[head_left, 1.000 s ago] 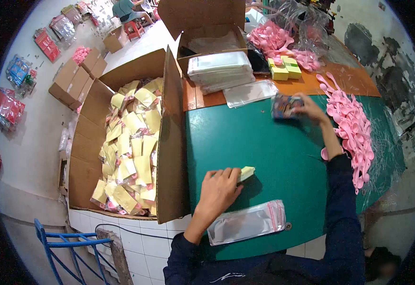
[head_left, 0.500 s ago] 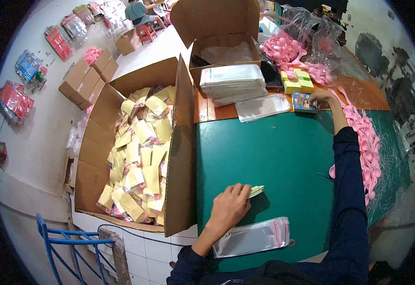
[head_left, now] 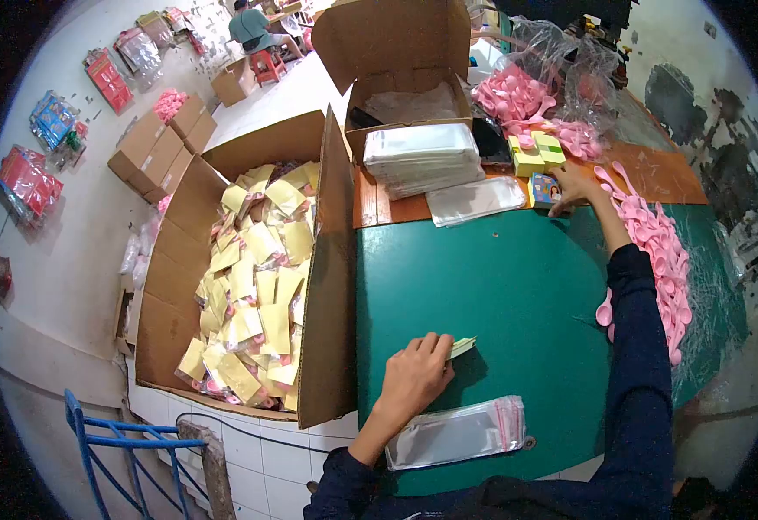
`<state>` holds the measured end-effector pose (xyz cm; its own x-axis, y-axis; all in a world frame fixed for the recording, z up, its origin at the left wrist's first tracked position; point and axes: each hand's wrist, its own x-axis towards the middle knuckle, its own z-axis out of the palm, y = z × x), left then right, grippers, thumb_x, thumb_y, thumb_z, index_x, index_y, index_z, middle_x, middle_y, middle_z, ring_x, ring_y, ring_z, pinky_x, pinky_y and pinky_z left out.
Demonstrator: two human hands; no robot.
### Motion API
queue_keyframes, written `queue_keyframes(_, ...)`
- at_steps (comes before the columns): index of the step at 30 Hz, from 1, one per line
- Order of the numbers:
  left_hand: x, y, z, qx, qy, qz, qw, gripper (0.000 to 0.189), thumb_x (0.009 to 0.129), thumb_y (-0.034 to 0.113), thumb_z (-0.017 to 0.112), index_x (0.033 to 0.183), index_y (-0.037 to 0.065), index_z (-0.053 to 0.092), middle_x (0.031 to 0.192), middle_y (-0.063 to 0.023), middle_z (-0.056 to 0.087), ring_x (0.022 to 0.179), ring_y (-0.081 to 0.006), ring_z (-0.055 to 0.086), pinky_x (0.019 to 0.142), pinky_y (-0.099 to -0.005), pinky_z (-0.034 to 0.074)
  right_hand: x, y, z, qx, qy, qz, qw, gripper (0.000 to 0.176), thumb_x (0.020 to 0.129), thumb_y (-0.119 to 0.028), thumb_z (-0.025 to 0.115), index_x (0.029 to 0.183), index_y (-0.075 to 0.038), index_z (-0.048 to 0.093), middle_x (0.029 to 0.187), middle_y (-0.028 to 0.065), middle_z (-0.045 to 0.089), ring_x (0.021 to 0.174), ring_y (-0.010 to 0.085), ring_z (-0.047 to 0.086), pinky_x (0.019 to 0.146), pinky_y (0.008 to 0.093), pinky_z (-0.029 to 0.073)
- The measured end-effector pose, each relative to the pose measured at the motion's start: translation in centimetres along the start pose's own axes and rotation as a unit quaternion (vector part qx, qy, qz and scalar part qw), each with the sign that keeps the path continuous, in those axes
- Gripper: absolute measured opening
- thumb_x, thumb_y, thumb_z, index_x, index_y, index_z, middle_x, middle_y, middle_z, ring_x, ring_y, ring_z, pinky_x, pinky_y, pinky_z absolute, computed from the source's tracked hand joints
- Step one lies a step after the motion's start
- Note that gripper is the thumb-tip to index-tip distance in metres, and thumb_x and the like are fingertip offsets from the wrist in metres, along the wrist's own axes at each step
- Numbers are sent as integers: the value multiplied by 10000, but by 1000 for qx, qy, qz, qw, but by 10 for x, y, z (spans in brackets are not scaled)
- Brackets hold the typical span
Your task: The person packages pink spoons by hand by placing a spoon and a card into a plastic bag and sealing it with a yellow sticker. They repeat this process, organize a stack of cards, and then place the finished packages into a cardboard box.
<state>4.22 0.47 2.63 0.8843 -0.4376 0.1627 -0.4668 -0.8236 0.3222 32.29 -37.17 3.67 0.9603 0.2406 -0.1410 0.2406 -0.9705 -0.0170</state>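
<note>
Low over the green tabletop [head_left: 517,286], my left hand [head_left: 413,373] is closed around a small bundle of pale yellow cards [head_left: 461,347], whose ends stick out past the fingers. A pile of clear plastic sleeves [head_left: 457,436] with a pink-lined edge lies just in front of it. At the far side, the fingers of my right hand [head_left: 576,189] grip the right part of a stack of blue printed cards [head_left: 540,190]. Banded yellow card bundles [head_left: 528,163] sit behind that stack. Pink plastic spoons [head_left: 656,247] are heaped beside my right forearm.
A large carton [head_left: 328,277] of packed sachets [head_left: 262,277] stands at the left. Stacked clear bags [head_left: 422,152] lie before a smaller open box [head_left: 409,100]. More pink spoons [head_left: 515,94] are piled at the back. A blue metal frame [head_left: 136,442] stands lower left; a person [head_left: 253,30] sits far off.
My right hand has shifted slightly left and its fingers now reach down over the printed card stack. My left hand keeps its hold with little movement. The view has shifted slightly.
</note>
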Motion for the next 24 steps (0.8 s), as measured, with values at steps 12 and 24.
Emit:
queue_keyframes(12, 2, -3, -4, -19, -5, 6, 1000, 283, 737, 180, 634, 988, 120, 517, 850, -53, 562, 779, -246, 596, 584, -382, 499, 0, -1, 19, 22, 114, -116, 986, 883, 495, -347, 840, 1222, -39, 444, 1165, 166, 527, 1092, 327, 497, 921, 398, 401)
queue_keyframes(24, 7, -14, -3, -55, -39, -37, 997, 356, 744, 212, 645, 1028, 114, 455, 888, -110, 619, 770, -310, 612, 580, -430, 487, -170, -241, 46, 405, -27, -309, 860, 459, 758, -132, 664, 1162, -30, 472, 1055, 194, 575, 965, 345, 578, 813, 379, 470)
